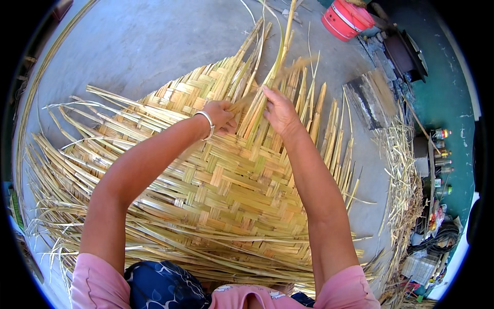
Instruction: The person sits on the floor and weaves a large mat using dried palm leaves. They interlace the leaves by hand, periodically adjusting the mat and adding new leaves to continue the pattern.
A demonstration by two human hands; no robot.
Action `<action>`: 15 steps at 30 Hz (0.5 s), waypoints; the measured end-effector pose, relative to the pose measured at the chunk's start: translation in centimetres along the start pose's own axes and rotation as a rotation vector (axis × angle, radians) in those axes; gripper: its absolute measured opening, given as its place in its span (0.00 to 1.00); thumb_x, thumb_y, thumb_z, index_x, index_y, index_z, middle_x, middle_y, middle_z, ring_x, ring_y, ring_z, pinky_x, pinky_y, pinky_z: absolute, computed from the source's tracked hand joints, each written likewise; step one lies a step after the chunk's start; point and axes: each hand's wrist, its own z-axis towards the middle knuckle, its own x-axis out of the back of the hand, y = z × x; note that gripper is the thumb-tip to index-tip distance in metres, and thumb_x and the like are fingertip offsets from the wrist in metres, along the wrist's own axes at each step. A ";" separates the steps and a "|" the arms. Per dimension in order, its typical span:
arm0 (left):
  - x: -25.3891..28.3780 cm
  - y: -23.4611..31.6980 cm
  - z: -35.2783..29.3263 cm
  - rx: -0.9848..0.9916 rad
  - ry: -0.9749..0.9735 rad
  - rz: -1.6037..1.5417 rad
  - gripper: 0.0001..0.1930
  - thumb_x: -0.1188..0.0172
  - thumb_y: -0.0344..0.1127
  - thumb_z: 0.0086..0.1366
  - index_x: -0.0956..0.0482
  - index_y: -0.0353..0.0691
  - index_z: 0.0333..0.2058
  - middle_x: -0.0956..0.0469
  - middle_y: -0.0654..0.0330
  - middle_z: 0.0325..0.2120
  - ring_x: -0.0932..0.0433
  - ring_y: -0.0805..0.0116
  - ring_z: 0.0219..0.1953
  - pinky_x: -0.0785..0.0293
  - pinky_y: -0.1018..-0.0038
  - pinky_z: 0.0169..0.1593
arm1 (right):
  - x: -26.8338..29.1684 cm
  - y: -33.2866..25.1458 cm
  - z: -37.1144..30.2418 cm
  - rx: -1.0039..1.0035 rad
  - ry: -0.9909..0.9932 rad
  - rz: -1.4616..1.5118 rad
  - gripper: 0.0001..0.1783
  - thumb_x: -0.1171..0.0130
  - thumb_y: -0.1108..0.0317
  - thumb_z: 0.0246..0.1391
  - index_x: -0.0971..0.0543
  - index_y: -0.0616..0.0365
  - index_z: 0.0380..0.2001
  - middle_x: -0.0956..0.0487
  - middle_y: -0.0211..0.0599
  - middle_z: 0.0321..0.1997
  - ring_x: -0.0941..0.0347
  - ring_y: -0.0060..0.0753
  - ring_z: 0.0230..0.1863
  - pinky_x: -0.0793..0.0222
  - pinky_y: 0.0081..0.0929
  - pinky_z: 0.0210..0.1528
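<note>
One woven mat [231,180]: mid-view on the grey floor [175,41], loose ends [64,175] fanning from six o'clock round to ten.
Straw heap [404,185]: near the mat, between three and four o'clock.
Long strips [252,116]: twelve o'clock, jutting from the weave.
Pink bucket [343,23]: one o'clock, beyond the mat.
Right hand [281,112]: one o'clock, thumb and fingers pinching the long strips.
Left hand [220,116]: eleven o'clock, curled round a motion-blurred strip [242,104].
Bracelet [211,126]: on the left wrist.

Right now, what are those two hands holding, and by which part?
The right hand pinches loose reed-like strips partway along their length. The left hand seems to grip a blurred strip, also partway along; exact finger spots are unclear.
</note>
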 end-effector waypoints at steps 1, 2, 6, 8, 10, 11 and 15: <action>0.0 0.3 0.2 0.009 -0.030 0.103 0.10 0.52 0.31 0.65 0.29 0.40 0.44 0.22 0.58 0.25 0.21 0.68 0.25 0.24 0.73 0.28 | 0.2 0.1 0.2 0.003 0.016 0.025 0.24 0.39 0.54 0.52 0.29 0.52 0.49 0.30 0.30 0.51 0.39 0.30 0.54 0.45 0.34 0.56; 0.3 0.7 0.5 0.000 -0.104 0.163 0.10 0.53 0.32 0.65 0.29 0.40 0.44 0.21 0.58 0.26 0.21 0.69 0.25 0.24 0.73 0.28 | 0.4 0.3 0.2 0.001 0.037 0.055 0.24 0.39 0.54 0.51 0.29 0.51 0.49 0.30 0.30 0.51 0.39 0.30 0.54 0.45 0.34 0.56; 4.8 -0.5 5.0 -0.131 -0.274 0.548 0.12 0.53 0.36 0.66 0.28 0.42 0.45 0.20 0.57 0.31 0.21 0.70 0.26 0.25 0.74 0.27 | 4.0 0.8 1.7 0.150 0.076 0.309 0.28 0.36 0.57 0.48 0.30 0.52 0.51 0.28 0.29 0.42 0.32 0.29 0.43 0.34 0.35 0.45; 2.7 2.3 1.9 -0.012 -0.120 0.537 0.14 0.52 0.38 0.66 0.27 0.44 0.48 0.20 0.57 0.33 0.20 0.67 0.26 0.26 0.73 0.23 | 5.8 0.5 -0.3 0.228 0.131 0.274 0.22 0.38 0.63 0.51 0.29 0.54 0.49 0.28 0.30 0.39 0.30 0.27 0.38 0.30 0.30 0.40; 2.5 3.7 2.0 -0.037 -0.037 0.698 0.15 0.48 0.41 0.64 0.25 0.41 0.45 0.20 0.55 0.31 0.20 0.67 0.25 0.25 0.73 0.25 | 6.6 0.3 -2.1 0.313 0.158 0.135 0.17 0.41 0.68 0.54 0.27 0.56 0.47 0.27 0.30 0.37 0.29 0.27 0.35 0.29 0.27 0.37; 2.7 4.1 1.9 -0.052 -0.025 0.777 0.14 0.46 0.41 0.63 0.24 0.39 0.43 0.20 0.55 0.30 0.20 0.68 0.25 0.25 0.74 0.25 | 6.8 1.0 -2.7 0.311 0.218 0.101 0.15 0.42 0.69 0.54 0.27 0.57 0.46 0.27 0.31 0.37 0.29 0.27 0.35 0.28 0.26 0.36; 2.8 3.9 2.9 -0.070 -0.030 1.074 0.16 0.42 0.44 0.61 0.23 0.33 0.34 0.21 0.56 0.25 0.20 0.69 0.23 0.25 0.74 0.25 | 8.2 4.5 -6.9 0.285 0.486 -0.037 0.14 0.45 0.71 0.56 0.27 0.61 0.46 0.26 0.32 0.35 0.27 0.25 0.32 0.28 0.22 0.30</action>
